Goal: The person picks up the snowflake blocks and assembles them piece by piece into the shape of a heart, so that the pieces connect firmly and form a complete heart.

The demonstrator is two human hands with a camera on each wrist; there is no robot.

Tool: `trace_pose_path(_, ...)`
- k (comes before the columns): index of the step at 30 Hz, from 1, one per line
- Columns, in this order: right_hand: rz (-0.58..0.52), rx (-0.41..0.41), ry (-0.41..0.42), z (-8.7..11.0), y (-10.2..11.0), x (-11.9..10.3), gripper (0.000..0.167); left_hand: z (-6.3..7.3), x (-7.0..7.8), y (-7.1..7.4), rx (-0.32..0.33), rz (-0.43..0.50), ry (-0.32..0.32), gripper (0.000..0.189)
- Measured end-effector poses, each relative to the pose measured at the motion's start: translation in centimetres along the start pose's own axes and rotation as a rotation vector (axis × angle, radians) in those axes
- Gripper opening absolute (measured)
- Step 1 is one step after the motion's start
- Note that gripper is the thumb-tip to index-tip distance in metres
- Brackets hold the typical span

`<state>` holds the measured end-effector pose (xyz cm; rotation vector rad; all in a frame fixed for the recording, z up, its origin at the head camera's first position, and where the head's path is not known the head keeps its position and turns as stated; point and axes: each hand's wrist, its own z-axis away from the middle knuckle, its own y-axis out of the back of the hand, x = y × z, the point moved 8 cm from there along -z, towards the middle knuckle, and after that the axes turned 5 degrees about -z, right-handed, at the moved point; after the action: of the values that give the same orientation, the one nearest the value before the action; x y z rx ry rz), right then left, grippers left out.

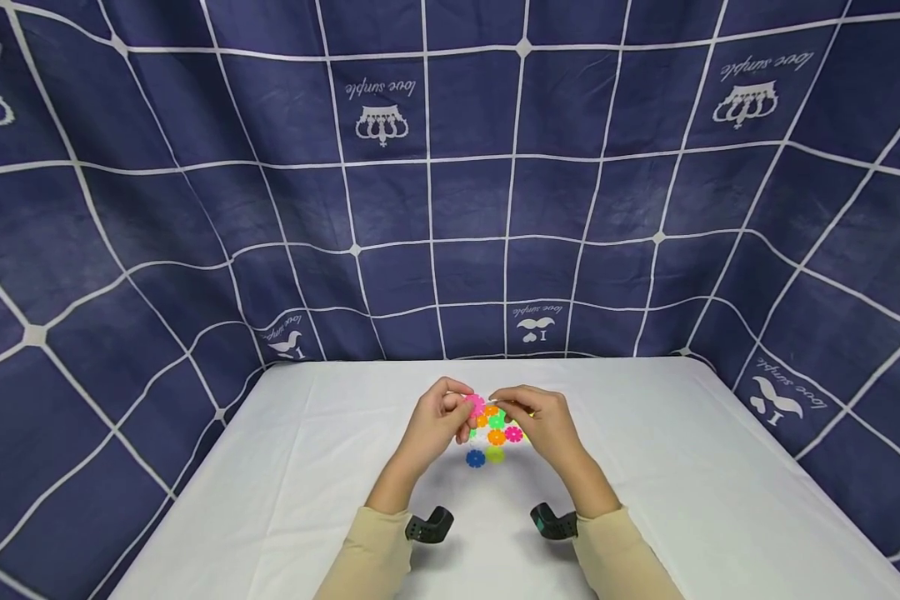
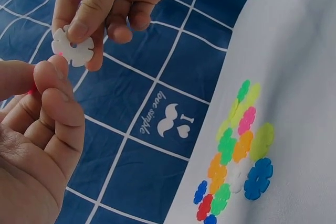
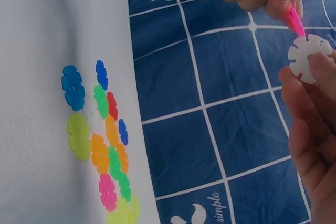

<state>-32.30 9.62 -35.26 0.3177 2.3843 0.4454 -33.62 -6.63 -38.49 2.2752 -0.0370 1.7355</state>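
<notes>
Between its thumb and fingers, my left hand (image 1: 433, 423) pinches a bright pink notched plastic disc (image 1: 476, 403), seen edge-on in the right wrist view. My right hand (image 1: 546, 418) pinches a white notched plastic disc (image 3: 301, 59) with a small centre hole, best seen in the two wrist views. The pink disc's edge meets the white disc's rim in the right wrist view, roughly at right angles. Both hands are raised above the table, fingertips close together. In the left wrist view, the left fingers cover most of the pink disc.
Below and beyond the hands, several more notched discs lie grouped on the white-covered table (image 1: 307, 467), including a blue disc (image 1: 476, 458), a lime disc (image 2: 262, 141), an orange disc (image 3: 100, 153) and a pink disc (image 3: 107, 191). A blue grid-patterned curtain (image 1: 465, 200) surrounds the table.
</notes>
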Motion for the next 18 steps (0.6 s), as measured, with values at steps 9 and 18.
trace_pose_path(9, -0.015, 0.004, 0.022, -0.1, 0.0, -0.2, 0.022, 0.0, 0.4, -0.3, -0.025, -0.017, -0.017, 0.021)
trace_pose_path(18, -0.232, -0.033, -0.211, 0.1, -0.9, 1.4, 0.02, 0.0, 0.7, -0.3, -0.005, -0.014, -0.047, 0.02)
